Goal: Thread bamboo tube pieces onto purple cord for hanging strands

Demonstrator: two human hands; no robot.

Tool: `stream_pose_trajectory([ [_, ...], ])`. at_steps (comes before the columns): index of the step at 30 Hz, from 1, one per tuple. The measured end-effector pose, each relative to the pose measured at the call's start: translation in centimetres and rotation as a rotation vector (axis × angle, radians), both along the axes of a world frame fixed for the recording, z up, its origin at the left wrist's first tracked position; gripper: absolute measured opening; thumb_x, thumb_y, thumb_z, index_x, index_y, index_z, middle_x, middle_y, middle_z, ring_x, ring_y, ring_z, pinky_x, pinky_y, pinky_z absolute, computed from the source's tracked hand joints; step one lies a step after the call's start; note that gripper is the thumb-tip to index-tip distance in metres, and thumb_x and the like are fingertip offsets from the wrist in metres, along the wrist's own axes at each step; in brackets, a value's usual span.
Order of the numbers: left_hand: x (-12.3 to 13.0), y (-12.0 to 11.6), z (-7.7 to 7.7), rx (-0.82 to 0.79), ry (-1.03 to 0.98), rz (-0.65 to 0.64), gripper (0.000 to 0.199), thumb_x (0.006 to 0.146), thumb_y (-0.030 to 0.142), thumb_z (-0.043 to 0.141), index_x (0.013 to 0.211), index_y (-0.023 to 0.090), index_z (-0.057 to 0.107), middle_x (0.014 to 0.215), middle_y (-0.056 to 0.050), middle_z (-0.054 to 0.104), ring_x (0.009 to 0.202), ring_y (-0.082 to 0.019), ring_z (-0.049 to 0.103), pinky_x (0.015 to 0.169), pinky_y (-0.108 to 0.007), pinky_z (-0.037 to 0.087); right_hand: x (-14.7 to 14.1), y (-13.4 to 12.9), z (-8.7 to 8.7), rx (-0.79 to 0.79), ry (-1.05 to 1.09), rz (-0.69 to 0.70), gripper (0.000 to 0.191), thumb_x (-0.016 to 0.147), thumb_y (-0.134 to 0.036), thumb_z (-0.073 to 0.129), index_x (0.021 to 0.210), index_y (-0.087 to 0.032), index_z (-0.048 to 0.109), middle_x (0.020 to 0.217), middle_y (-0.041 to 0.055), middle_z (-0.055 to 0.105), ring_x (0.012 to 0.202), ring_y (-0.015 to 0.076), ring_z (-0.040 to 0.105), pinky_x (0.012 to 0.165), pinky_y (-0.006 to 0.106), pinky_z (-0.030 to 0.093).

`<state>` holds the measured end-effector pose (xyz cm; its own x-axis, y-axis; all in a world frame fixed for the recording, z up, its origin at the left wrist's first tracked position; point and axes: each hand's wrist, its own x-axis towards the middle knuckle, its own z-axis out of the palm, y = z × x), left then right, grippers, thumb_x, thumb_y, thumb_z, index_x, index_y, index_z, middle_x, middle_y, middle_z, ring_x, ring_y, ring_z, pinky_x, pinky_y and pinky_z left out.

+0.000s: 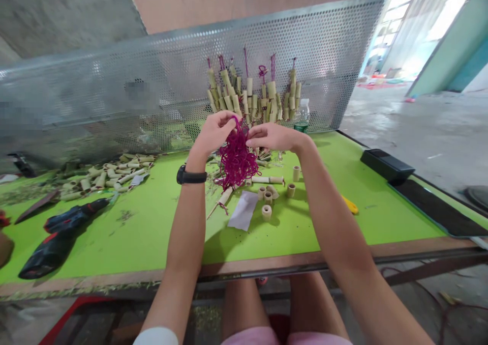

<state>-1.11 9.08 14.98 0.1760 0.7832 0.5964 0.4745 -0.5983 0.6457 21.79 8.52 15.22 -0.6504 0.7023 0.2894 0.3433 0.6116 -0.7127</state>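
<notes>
A tangled bundle of magenta cord hangs between both hands above the green table. My left hand pinches the cord at its top left; a black watch sits on that wrist. My right hand grips the cord's top right. Below the cord lie short bamboo tube pieces, a longer bamboo stick and a white paper scrap. Behind the hands, strung bamboo pieces hang on the perforated metal screen.
A pile of cut bamboo pieces lies at the left. A cordless drill rests near the left front edge. A yellow tool lies by my right forearm. A black box sits at the right edge, a bottle by the screen.
</notes>
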Motion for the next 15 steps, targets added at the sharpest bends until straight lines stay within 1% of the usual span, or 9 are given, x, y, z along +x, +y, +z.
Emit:
stream_pose_trajectory([
  [2, -0.12, 0.25, -0.1, -0.001, -0.023, 0.002, 0.013, 0.101, 0.029, 0.064, 0.099, 0.021, 0.073, 0.084, -0.004, 0.075, 0.07, -0.014, 0.068, 0.066, -0.026, 0.057, 0.05, 0.0, 0.03, 0.004, -0.04, 0.017, 0.018, 0.082, -0.035, 0.084, 0.095, -0.023, 0.083, 0.102, 0.0075, 0.084, 0.092, 0.0249, 0.074, 0.08, 0.037, 0.059],
  [3, -0.2, 0.37, -0.13, -0.002, -0.033, 0.002, 0.013, 0.101, 0.029, 0.064, 0.099, 0.021, 0.074, 0.084, -0.004, 0.074, 0.07, -0.014, 0.067, 0.065, -0.026, 0.056, 0.02, 0.04, 0.01, 0.008, -0.058, 0.012, 0.017, 0.081, -0.034, 0.083, 0.094, -0.022, 0.084, 0.099, 0.007, 0.083, 0.089, 0.0245, 0.074, 0.079, 0.037, 0.058],
  [6, -0.44, 0.69, -0.14, 0.001, -0.042, 0.015, 0.013, 0.102, 0.029, 0.062, 0.1, 0.022, 0.073, 0.082, -0.003, 0.073, 0.069, -0.014, 0.067, 0.065, -0.026, 0.056, -0.17, 0.23, -0.16, 0.024, -0.116, -0.021, 0.013, 0.082, -0.032, 0.08, 0.089, -0.023, 0.086, 0.088, 0.0045, 0.081, 0.077, 0.0211, 0.069, 0.072, 0.036, 0.054],
  [9, -0.57, 0.87, -0.07, 0.007, -0.043, 0.037, 0.012, 0.101, 0.029, 0.064, 0.099, 0.022, 0.073, 0.082, -0.003, 0.073, 0.07, -0.015, 0.068, 0.066, -0.027, 0.057, -0.26, 0.36, -0.29, 0.014, -0.143, -0.036, 0.012, 0.083, -0.034, 0.08, 0.085, -0.023, 0.086, 0.083, 0.0036, 0.079, 0.069, 0.0179, 0.064, 0.066, 0.034, 0.049],
  [12, -0.53, 0.88, -0.05, -0.002, -0.069, 0.049, 0.009, 0.099, 0.026, 0.065, 0.098, 0.022, 0.073, 0.083, -0.003, 0.074, 0.07, -0.015, 0.067, 0.066, -0.027, 0.057, -0.24, 0.43, -0.31, -0.004, -0.142, -0.027, 0.013, 0.082, -0.036, 0.082, 0.082, -0.022, 0.084, 0.08, 0.0036, 0.078, 0.066, 0.0167, 0.062, 0.065, 0.033, 0.048],
  [15, -0.4, 0.57, -0.09, -0.036, -0.082, 0.034, 0.011, 0.096, 0.021, 0.063, 0.099, 0.021, 0.073, 0.084, -0.004, 0.075, 0.07, -0.015, 0.067, 0.067, -0.027, 0.057, -0.2, 0.54, -0.32, 0.031, -0.122, -0.03, 0.015, 0.084, -0.037, 0.08, 0.082, -0.022, 0.083, 0.078, 0.0031, 0.076, 0.067, 0.0168, 0.06, 0.066, 0.034, 0.047],
])
